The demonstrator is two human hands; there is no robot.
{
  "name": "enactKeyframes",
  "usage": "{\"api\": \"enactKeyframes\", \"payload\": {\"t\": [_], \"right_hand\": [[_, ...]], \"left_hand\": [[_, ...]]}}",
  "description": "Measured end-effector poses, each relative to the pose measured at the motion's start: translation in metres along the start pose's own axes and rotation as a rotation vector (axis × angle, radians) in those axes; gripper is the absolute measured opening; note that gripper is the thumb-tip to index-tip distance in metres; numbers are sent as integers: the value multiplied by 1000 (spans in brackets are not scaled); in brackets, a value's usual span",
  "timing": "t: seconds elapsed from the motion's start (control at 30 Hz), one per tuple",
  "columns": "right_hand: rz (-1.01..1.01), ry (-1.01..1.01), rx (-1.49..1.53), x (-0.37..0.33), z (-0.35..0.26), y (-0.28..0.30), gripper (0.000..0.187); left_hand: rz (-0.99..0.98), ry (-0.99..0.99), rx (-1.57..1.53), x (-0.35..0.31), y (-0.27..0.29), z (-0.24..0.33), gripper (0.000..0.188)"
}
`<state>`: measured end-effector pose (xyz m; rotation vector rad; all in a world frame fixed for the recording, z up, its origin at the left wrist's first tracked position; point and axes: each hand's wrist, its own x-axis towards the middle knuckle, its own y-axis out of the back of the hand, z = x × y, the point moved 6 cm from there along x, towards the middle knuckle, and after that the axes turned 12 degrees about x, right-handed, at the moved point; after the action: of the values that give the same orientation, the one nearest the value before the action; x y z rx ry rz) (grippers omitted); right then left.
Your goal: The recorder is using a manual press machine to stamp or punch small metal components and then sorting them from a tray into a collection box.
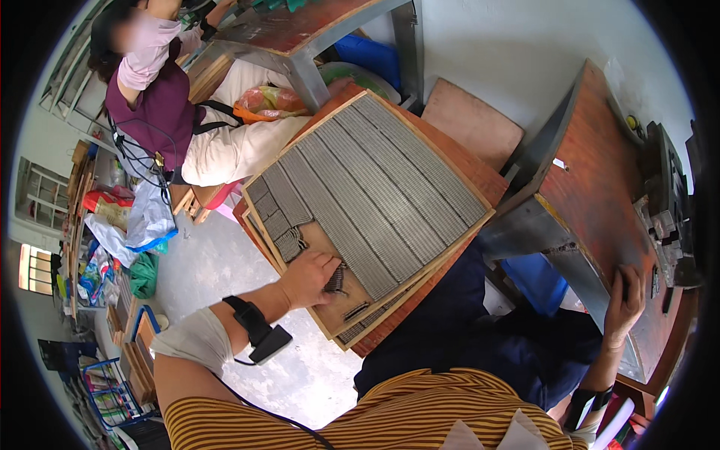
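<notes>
A shallow wooden-framed tray (351,328) lies tilted before me, filled with long rows of small grey ridged pieces (382,187). Toward its left corner the rows break into shorter blocks (289,244), and bare board shows beside them. My left hand (309,279) reaches over this bare patch, its fingers closed on a short row of dark ridged pieces (335,280). A few loose pieces (355,310) lie near the tray's lower corner. Off to the right, my right hand (627,301) rests at the edge of a worn red-brown table (592,187), fingers extended, with nothing visible in them.
Under the tray sits a reddish board (480,176). Dark metal equipment (667,195) and small dark pieces (655,283) are on the right table. A seated person (154,112) is at the upper left, near another table (300,22). Bags (150,217) pile up at left.
</notes>
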<state>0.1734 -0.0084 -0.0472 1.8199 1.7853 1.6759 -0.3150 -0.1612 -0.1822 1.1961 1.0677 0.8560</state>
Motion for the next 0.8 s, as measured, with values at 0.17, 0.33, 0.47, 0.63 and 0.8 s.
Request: {"api": "enactKeyframes", "payload": {"t": [0.17, 0.33, 0.47, 0.63, 0.8], "right_hand": [[8, 8, 3, 1, -4, 3, 15], [5, 17, 4, 0, -3, 3, 16], [14, 35, 30, 1, -5, 1, 17], [9, 56, 35, 2, -7, 3, 18], [8, 73, 47, 0, -7, 4, 18]], "left_hand": [[51, 288, -146, -14, -6, 8, 67], [55, 412, -318, -26, -14, 14, 67], [71, 266, -264, -35, -18, 38, 64], [-34, 318, -651, -34, -25, 5, 60], [-72, 310, -601, -27, -24, 6, 49]]}}
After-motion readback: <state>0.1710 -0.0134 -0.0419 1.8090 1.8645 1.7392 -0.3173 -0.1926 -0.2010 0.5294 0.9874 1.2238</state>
